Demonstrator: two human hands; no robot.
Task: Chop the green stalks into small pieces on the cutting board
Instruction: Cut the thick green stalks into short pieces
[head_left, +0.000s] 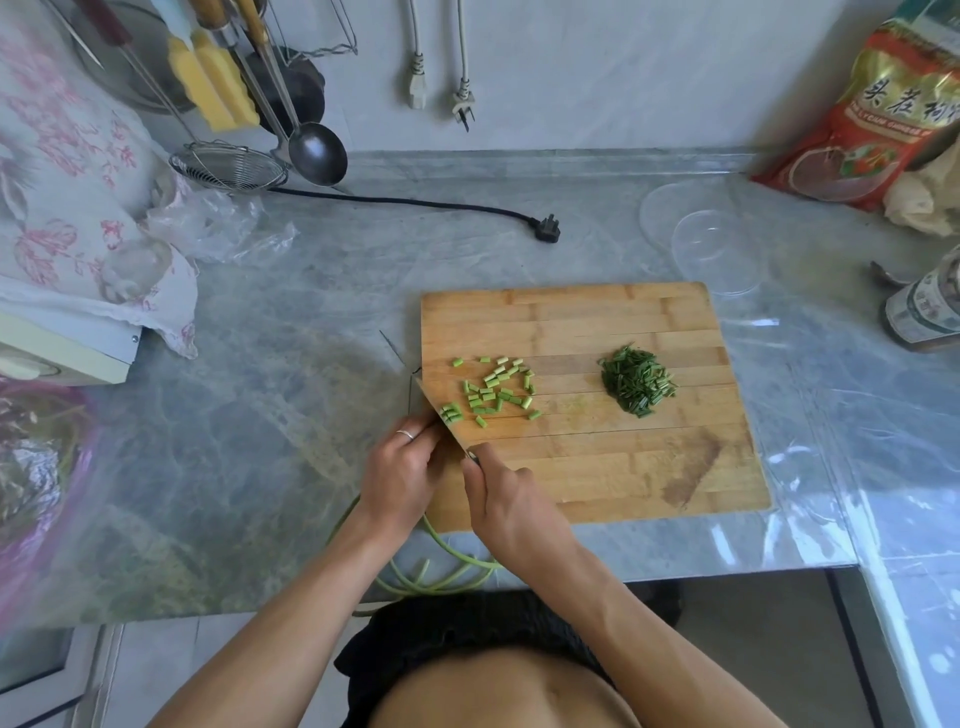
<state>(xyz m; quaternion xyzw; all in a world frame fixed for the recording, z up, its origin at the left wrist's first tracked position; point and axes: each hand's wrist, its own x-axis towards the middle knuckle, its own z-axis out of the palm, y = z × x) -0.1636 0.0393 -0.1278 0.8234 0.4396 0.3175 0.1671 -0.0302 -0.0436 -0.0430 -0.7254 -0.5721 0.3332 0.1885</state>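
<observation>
Over the board's near left corner, her left hand (400, 470) has its fingers (415, 435) curled down on the green stalks (441, 545), which trail back off the bench. Just right, the right hand (511, 506) grips the knife (441, 415). Beyond the fingertips, cut pieces (493, 389) lie scattered on the cutting board (623, 457).

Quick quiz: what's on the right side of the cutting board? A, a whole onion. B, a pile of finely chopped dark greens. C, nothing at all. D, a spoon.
B: a pile of finely chopped dark greens sits on the right part of the cutting board, apart from the light green stalk pieces near the knife.
</observation>
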